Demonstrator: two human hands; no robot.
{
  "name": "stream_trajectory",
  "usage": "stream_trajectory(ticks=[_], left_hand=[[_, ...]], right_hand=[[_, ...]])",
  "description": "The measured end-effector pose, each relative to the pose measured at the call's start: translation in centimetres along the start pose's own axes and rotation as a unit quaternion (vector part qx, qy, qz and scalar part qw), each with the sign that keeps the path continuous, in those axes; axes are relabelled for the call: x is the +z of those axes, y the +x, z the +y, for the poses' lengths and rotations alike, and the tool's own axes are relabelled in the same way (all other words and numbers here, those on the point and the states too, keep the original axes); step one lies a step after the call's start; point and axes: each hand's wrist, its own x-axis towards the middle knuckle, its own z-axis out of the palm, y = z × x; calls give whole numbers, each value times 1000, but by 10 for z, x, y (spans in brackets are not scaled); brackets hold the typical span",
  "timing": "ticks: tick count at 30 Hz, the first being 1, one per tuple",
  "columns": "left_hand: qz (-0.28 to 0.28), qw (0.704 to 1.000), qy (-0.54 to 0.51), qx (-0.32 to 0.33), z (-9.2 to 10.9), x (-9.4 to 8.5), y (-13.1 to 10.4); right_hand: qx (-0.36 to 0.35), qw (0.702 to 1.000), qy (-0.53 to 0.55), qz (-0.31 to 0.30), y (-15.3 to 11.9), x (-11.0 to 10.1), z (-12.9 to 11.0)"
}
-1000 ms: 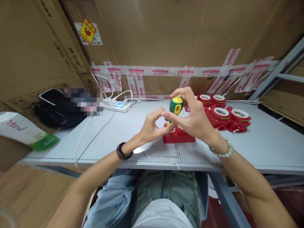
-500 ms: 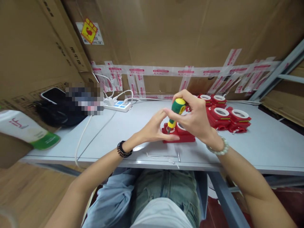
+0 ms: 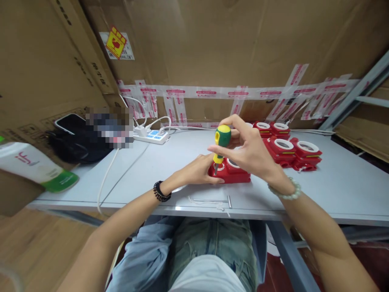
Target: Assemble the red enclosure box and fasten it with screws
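Right hand (image 3: 247, 148) grips a green-and-yellow bulb-handled screwdriver (image 3: 223, 137) over a red box-shaped housing (image 3: 235, 175).
The fingers pinch the handle, its shaft pointing down at the housing's near left corner; the left hand (image 3: 197, 170), thumb spread from its fingers, presses the housing's left side on the pale grey table (image 3: 136, 178), with a silver T-shaped metal rod (image 3: 229, 201) lying in front.

Head view | from wearer's head | forward and down | desk (image 3: 152, 174) close below | cardboard (image 3: 212, 44) farther ahead
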Motion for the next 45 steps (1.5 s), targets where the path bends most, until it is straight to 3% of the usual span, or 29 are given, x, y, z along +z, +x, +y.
stream_trajectory(ticks=[3,6,9,13,15,23,26,31,35,38,41,45], left_hand=[[-6,1000,7,-3,0,0,-1],[-12,1000,14,-13,1,0,-1],[-14,1000,14,-14,2,-1,-1],[-17,999,32,-6,2,-2,-1],[-24,999,38,-6,2,-2,0],[-6,1000,8,8,-5,3,-1],[-22,1000,17,-8,-3,2,-1],[-41,998,-5,-41,5,-3,0],[-64,994,-11,-83,9,-9,1],[-88,991,-3,-102,5,-18,1],[-98,988,44,-115,-2,-30,0],[-109,980,94,-138,-14,-45,-2]], right_hand=[[-9,991,-70,116,-2,21,6],[-21,985,-110,131,-4,23,6],[-17,994,-104,42,-2,3,2],[-8,983,43,-176,1,-25,-3],[2,981,71,-182,2,-27,-5],[14,1000,-13,-11,-5,0,-11],[0,999,-35,17,-6,1,-8],[10,999,47,25,-3,-11,-9],[0,979,113,169,4,-28,-10],[22,972,98,213,9,-39,6],[97,984,7,152,8,-45,35],[113,982,-150,20,-1,-43,65]])
